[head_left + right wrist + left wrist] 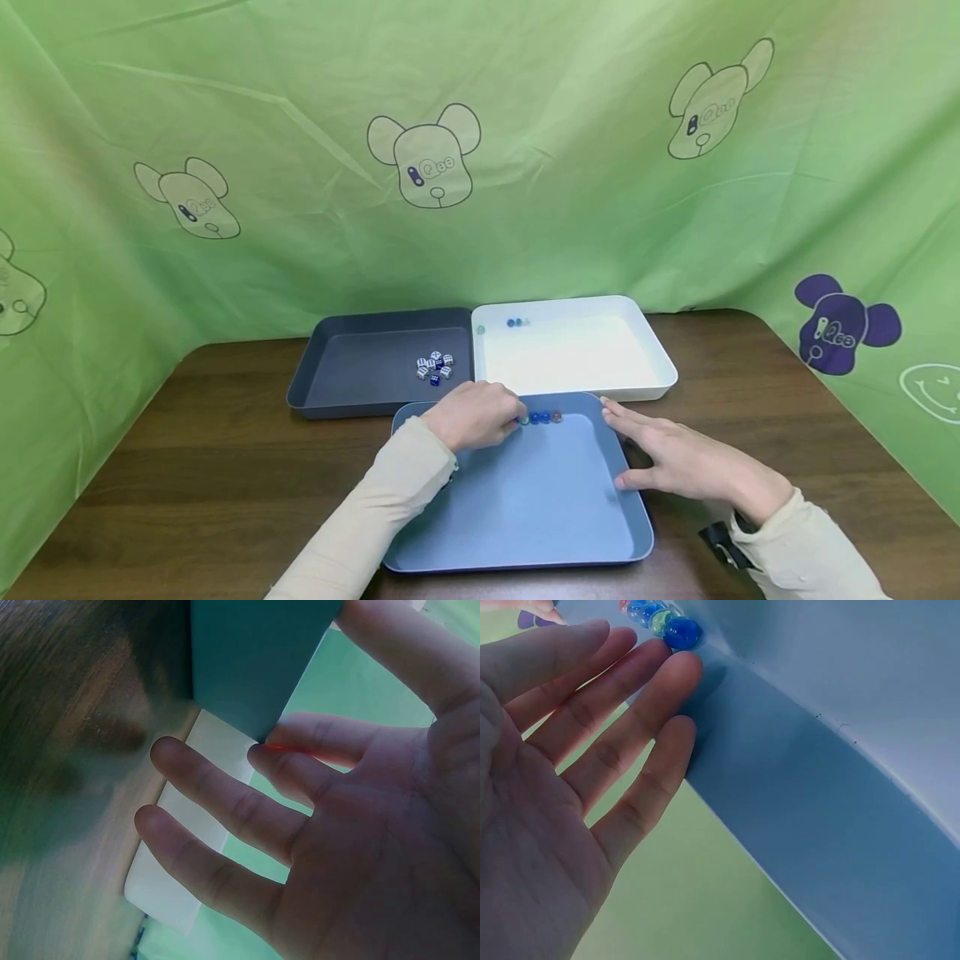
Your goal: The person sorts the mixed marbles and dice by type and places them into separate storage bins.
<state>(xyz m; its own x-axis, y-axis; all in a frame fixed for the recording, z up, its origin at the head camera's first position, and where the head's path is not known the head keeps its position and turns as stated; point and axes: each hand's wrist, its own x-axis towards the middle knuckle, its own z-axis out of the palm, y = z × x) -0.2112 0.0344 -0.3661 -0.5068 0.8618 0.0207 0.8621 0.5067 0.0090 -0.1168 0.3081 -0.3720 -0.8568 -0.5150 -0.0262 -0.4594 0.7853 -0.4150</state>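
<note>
A light-blue tray point(540, 508) lies in front, with a row of glass marbles point(545, 417) along its far wall. My left hand point(476, 414) reaches over that wall beside the row. In the left wrist view its fingers point(622, 761) are loosely extended, and a fingertip is at or very near the blue marble point(682, 634) ending the row; contact is unclear. Green, blue and reddish marbles line up beyond it. My right hand point(690, 458) rests against the tray's right side, with fingers point(225, 802) spread and a fingertip touching the tray's corner point(259, 690).
Behind stands a dark blue-grey tray point(375, 358) with several dice point(435, 364) at its right. A white tray point(570, 350) adjoins it, with several marbles point(514, 322) near its far left. Brown table point(225, 467) surrounds the trays; a green cloth point(300, 167) hangs behind.
</note>
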